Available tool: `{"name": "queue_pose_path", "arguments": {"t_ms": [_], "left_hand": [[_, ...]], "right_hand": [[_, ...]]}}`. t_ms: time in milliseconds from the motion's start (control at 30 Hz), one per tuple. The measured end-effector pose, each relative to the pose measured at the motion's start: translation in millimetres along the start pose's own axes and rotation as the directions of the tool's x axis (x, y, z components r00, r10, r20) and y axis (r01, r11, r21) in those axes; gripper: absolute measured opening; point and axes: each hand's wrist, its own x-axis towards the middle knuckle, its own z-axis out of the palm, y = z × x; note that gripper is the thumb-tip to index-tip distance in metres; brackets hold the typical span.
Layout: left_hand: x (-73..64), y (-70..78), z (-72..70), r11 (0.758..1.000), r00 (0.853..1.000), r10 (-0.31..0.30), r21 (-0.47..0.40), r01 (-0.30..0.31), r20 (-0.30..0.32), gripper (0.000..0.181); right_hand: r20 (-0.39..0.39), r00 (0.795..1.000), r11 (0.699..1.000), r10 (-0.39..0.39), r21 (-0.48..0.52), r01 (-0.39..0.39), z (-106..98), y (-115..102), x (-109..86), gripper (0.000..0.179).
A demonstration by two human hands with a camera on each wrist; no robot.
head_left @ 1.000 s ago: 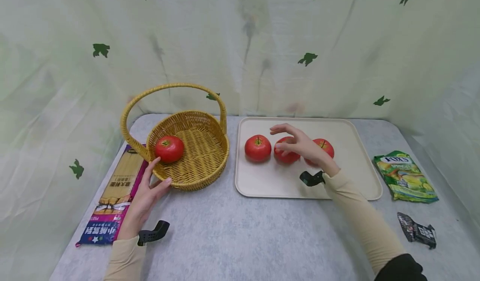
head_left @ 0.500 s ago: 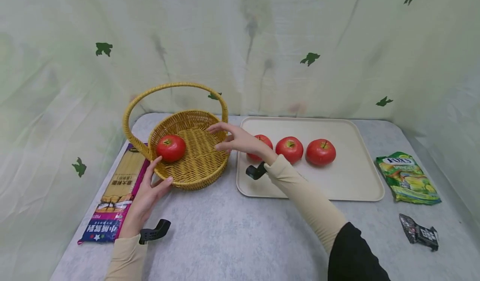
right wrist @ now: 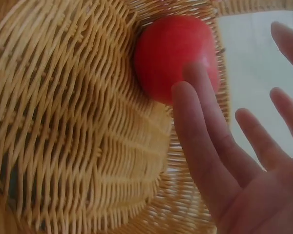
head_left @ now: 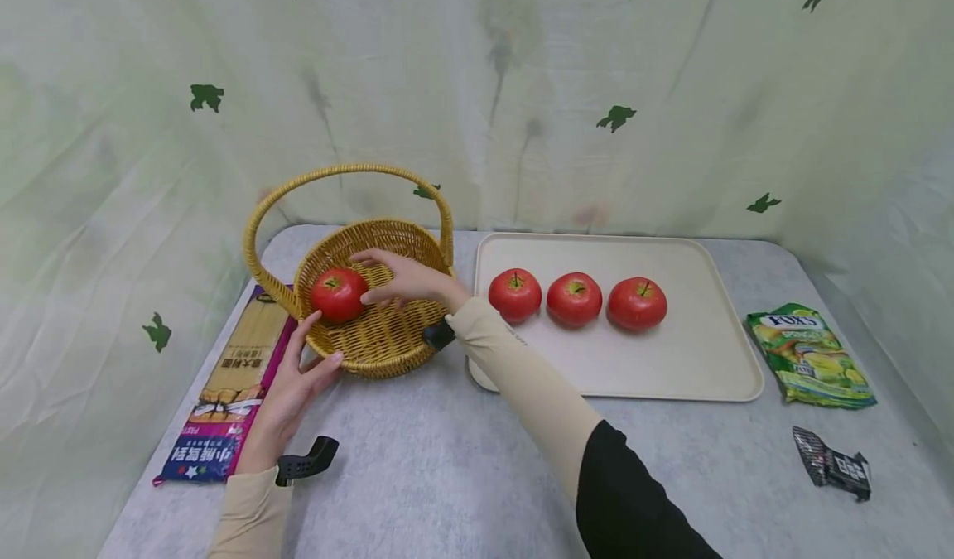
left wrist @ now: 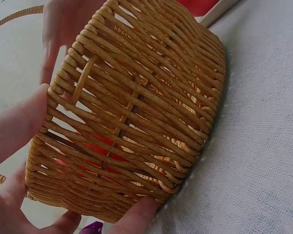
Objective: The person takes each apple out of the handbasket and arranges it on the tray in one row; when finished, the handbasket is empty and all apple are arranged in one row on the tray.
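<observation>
A round wicker basket (head_left: 387,327) with a tall hooped handle stands at the left of the table, one red apple (head_left: 339,296) lying inside against its left wall. My left hand (head_left: 286,402) holds the basket's near left side; in the left wrist view the thumb (left wrist: 19,122) is on the rim and a fingertip (left wrist: 139,214) lies low on the woven wall. Over the basket, my right hand (head_left: 410,281) reaches in from the right. Its fingers (right wrist: 200,126) are extended and spread, the tips overlapping the apple (right wrist: 173,56) in the right wrist view.
A cream tray (head_left: 701,360) bearing three red apples (head_left: 574,300) sits right of the basket. Left of it lies a pasta packet (head_left: 224,393). A green candy bag (head_left: 811,356) and a small black wrapped snack (head_left: 833,464) lie at the far right. A leaf-patterned curtain (head_left: 566,87) hangs behind.
My right hand has moved left from above the tray's apples, over the basket's right rim, to the apple inside. The left hand has stayed on the basket.
</observation>
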Motion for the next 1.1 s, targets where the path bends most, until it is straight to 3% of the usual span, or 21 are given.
{"name": "queue_pose_path", "arguments": {"t_ms": [233,567,900,1100], "left_hand": [[0.5,-0.9,-0.6,1.0,1.0,-0.006,0.001,0.006,0.002,0.073],[-0.3,-0.9,0.0,1.0,1.0,0.002,-0.004,-0.002,0.009,0.072],[0.3,-1.7,-0.3,1.0,1.0,0.01,-0.018,-0.009,0.014,0.073],[0.7,-1.5,-0.3,1.0,1.0,0.004,-0.018,-0.004,0.013,0.072]], "right_hand": [[-0.025,0.994,0.99,0.105,0.097,-0.102,11.6,3.7,17.5,0.07],[-0.035,0.979,0.97,0.2,0.146,-0.193,29.9,8.1,29.6,0.076],[-0.142,0.968,0.978,0.207,0.059,-0.201,43.4,8.6,34.5,0.068],[-0.137,0.976,0.985,0.17,0.03,-0.168,43.3,9.5,37.3,0.069]]}}
